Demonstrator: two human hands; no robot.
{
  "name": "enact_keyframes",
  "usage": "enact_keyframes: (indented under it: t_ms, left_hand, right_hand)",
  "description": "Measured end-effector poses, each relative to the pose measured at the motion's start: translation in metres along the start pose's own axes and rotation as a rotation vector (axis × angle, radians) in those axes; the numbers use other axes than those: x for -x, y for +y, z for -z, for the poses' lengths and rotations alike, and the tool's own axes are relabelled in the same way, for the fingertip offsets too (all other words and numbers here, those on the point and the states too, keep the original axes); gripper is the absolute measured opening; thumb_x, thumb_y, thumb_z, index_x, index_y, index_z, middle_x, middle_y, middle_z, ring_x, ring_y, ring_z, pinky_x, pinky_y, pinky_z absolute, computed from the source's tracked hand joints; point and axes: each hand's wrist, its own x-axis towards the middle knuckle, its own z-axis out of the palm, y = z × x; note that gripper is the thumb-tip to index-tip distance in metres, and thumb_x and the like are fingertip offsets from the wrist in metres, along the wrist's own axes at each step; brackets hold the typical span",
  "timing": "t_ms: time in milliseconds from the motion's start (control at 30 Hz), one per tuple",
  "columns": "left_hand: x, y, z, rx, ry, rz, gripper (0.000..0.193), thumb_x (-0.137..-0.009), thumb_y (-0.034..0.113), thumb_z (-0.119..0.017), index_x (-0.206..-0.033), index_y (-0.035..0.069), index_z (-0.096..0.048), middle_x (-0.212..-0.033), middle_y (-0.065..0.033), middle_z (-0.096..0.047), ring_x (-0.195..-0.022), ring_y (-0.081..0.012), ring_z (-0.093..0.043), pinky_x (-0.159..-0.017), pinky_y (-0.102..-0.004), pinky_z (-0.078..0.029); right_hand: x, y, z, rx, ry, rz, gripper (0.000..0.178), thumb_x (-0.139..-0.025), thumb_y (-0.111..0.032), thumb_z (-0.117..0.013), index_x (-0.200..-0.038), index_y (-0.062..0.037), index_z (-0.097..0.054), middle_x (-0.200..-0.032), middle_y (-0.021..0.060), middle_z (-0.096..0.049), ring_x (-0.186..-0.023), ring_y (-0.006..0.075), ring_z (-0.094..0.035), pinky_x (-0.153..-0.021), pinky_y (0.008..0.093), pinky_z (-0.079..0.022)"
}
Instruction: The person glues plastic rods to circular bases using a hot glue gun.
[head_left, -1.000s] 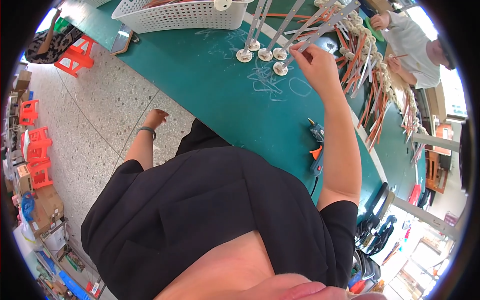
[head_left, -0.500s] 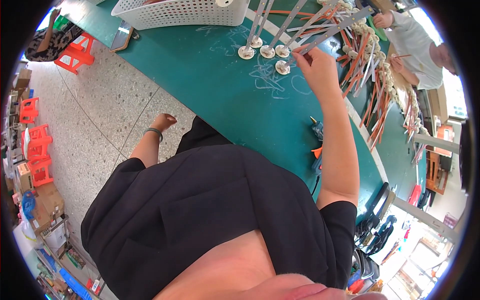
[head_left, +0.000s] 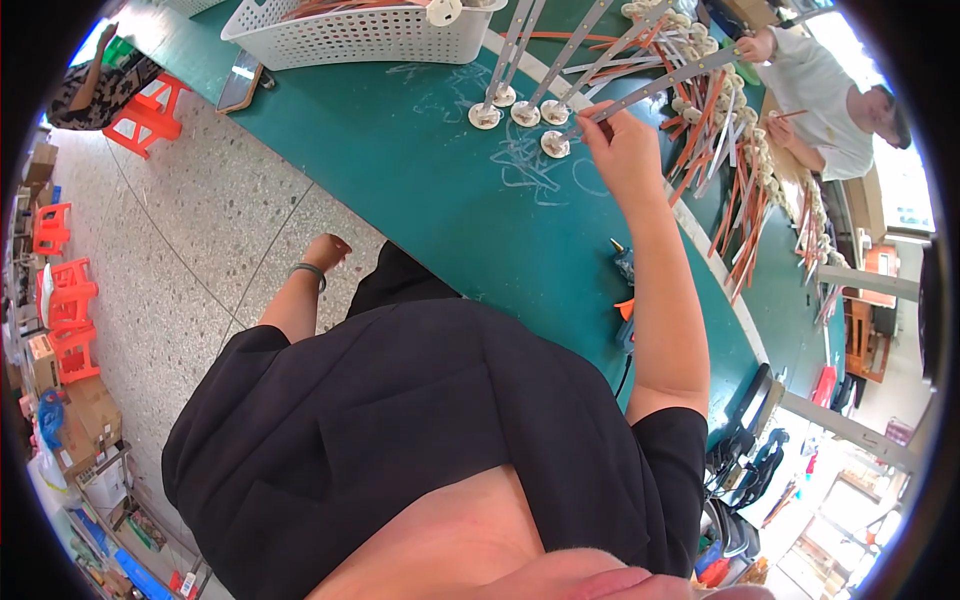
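Note:
My right hand (head_left: 625, 150), over the far part of the green table (head_left: 420, 190), pinches a long grey flat strip (head_left: 655, 88) dotted with small studs. This strip leans to the right. Its lower end meets a round cream disc (head_left: 555, 144) lying on the table. Just left of it, several like strips stand up from cream discs (head_left: 485, 116), with whitish stuff around their feet. My left hand (head_left: 328, 251) hangs beside my body over the floor, fingers loosely curled and holding nothing. It wears a dark band at the wrist.
A white perforated basket (head_left: 360, 40) stands at the far left of the table. A glue gun (head_left: 624, 265) lies beside my right forearm. Orange and white strips with cream knobs (head_left: 735, 150) heap up at right, where a co-worker (head_left: 825, 110) sits. Red stools (head_left: 145, 115) stand on the floor.
The view has shifted slightly, moving the table items a little left and down. My right hand still holds the strip, which now leans lower. The co-worker's upper hand has moved near the strip's far end.

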Motion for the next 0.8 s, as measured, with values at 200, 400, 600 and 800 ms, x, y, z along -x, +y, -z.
enact_keyframes:
  t_ms: [200, 400, 600, 800]
  left_hand:
    - [-0.005, -0.007, -0.005, -0.034, -0.017, -0.025, 0.02, -0.082, 0.027, -0.073, -0.093, 0.011, -0.08, -0.081, -0.0095, -0.075, -0.079, -0.0263, -0.073, -0.076, -0.0381, -0.057]
    - [0.0, -0.021, -0.021, -0.039, 0.29, -0.147, 0.027, -0.076, 0.027, -0.08, -0.097, 0.01, -0.078, -0.087, -0.0127, -0.075, -0.085, -0.0308, -0.073, -0.079, -0.0396, -0.057]
    - [0.045, 0.078, 0.07, 0.348, -0.164, -0.117, 0.035, -0.087, 0.035, -0.075, -0.087, 0.0, -0.076, -0.073, -0.0061, -0.069, -0.069, -0.016, -0.064, -0.066, -0.0316, -0.053]
    - [0.174, 0.242, 0.213, 0.318, -0.368, -0.943, 0.034, -0.084, 0.03, -0.079, -0.1, 0.001, -0.074, -0.106, -0.0073, -0.07, -0.075, -0.0087, -0.06, -0.069, -0.0262, -0.051]
  right_hand:
    - [0.0, 0.003, -0.004, -0.001, 0.032, 0.077, 0.011, -0.089, -0.013, -0.069, -0.095, -0.0044, -0.069, -0.075, 0.0131, -0.069, -0.066, 0.0281, -0.065, -0.064, 0.0361, -0.052]
    - [-0.002, -0.009, -0.001, 0.043, 0.017, 0.069, 0.01, -0.089, -0.012, -0.069, -0.095, -0.0045, -0.069, -0.074, 0.0132, -0.068, -0.066, 0.0278, -0.065, -0.064, 0.0356, -0.051]
    - [0.001, 0.002, 0.006, -0.009, -0.027, 0.077, 0.013, -0.09, -0.013, -0.069, -0.1, -0.0052, -0.07, -0.075, 0.0117, -0.069, -0.064, 0.0237, -0.064, -0.063, 0.0341, -0.05]
    - [0.023, -0.036, 0.034, -0.257, -0.255, 0.033, 0.014, -0.092, -0.01, -0.066, -0.103, -0.0018, -0.07, -0.075, 0.0063, -0.069, -0.067, 0.0117, -0.063, -0.063, 0.0271, -0.049]
